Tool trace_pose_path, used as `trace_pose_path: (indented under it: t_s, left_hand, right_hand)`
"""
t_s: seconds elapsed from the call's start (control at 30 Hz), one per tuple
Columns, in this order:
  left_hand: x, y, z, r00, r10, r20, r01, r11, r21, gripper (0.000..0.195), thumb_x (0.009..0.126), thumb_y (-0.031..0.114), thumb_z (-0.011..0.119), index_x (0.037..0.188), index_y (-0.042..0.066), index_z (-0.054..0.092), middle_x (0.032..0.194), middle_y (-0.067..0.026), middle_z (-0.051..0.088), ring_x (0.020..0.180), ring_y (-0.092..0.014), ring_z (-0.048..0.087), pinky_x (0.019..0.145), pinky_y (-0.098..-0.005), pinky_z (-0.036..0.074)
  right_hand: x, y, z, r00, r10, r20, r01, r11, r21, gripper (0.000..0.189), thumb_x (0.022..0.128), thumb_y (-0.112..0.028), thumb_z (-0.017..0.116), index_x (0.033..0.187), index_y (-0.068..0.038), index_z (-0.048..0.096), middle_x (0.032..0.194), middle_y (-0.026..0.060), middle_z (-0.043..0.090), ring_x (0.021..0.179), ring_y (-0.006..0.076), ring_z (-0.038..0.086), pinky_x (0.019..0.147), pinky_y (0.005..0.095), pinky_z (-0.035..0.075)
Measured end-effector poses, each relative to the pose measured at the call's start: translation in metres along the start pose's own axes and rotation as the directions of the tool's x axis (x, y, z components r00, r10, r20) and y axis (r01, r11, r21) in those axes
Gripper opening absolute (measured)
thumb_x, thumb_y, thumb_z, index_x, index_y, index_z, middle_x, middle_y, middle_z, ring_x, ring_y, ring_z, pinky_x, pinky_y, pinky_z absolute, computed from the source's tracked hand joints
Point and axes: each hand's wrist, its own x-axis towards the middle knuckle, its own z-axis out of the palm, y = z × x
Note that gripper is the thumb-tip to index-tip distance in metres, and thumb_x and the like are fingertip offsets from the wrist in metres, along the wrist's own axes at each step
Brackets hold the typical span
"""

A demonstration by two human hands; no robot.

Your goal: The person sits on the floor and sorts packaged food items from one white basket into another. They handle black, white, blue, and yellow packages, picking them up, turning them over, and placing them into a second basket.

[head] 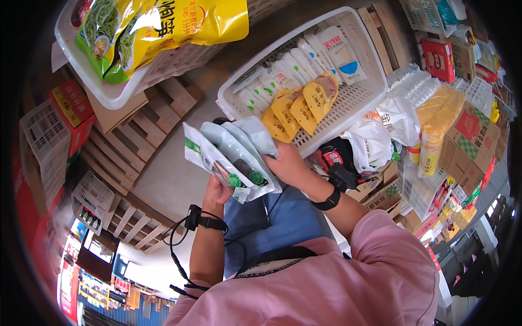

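Several pale plastic food pouches (236,157), with green round marks and dark contents showing through clear windows, are fanned out in front of my body. My left hand (217,191) grips their lower left side, its fingers partly hidden behind them. On their right side, my right hand (285,163) holds the edge of the rearmost pouch. Just beyond the right hand, a white perforated plastic basket (371,53) contains yellow pouches (312,104) standing in a slanted row. Behind these, white packets with blue and green marks (293,63) are lined up in the same basket.
Upper left, another white basket (118,95) holds large yellow and green food bags (175,24). Wooden pallets (134,134) lie on the floor to the left. To the right are white plastic bags (367,138), a yellow-wrapped bundle (436,122) and a cardboard carton (471,138). Cables hang from my left wrist.
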Motion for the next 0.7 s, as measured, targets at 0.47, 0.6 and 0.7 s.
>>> trace_pose_path:
  t_s: [0.47,0.6,0.7]
  left_hand:
    - [0.013,0.006,-0.009,0.987,0.137,0.085,-0.130,0.988,-0.086,0.049,0.076,0.016,0.069,0.123,0.015,0.052,0.115,-0.0008,0.060,0.107,-0.023,0.056,0.096,-0.0425,0.043]
    - [0.012,0.003,-0.016,0.996,0.082,0.025,-0.083,0.996,0.021,0.057,0.072,0.018,0.073,0.123,0.008,0.049,0.117,-0.0049,0.057,0.109,-0.024,0.055,0.095,-0.0431,0.043]
    - [0.016,-0.002,-0.021,0.997,0.060,-0.052,-0.056,0.996,0.062,0.068,0.070,0.019,0.075,0.128,0.005,0.044,0.122,-0.0066,0.054,0.114,-0.025,0.051,0.099,-0.0424,0.040]
  right_hand:
    - [0.240,0.165,-0.140,0.881,-0.412,-0.235,0.425,0.905,0.007,0.019,0.074,0.011,0.053,0.083,-0.002,0.064,0.099,0.0114,0.063,0.092,0.0197,0.058,0.079,0.0285,0.046]
    - [0.307,0.195,-0.130,0.970,-0.098,-0.221,0.127,0.984,0.124,0.016,0.072,0.008,0.057,0.084,0.000,0.064,0.095,0.0118,0.063,0.089,0.0222,0.057,0.079,0.0314,0.046]
    - [0.319,0.202,-0.118,0.958,-0.027,-0.285,0.056,0.994,0.095,0.035,0.074,0.005,0.059,0.108,0.000,0.053,0.102,0.0096,0.059,0.092,0.0219,0.056,0.080,0.0330,0.046]
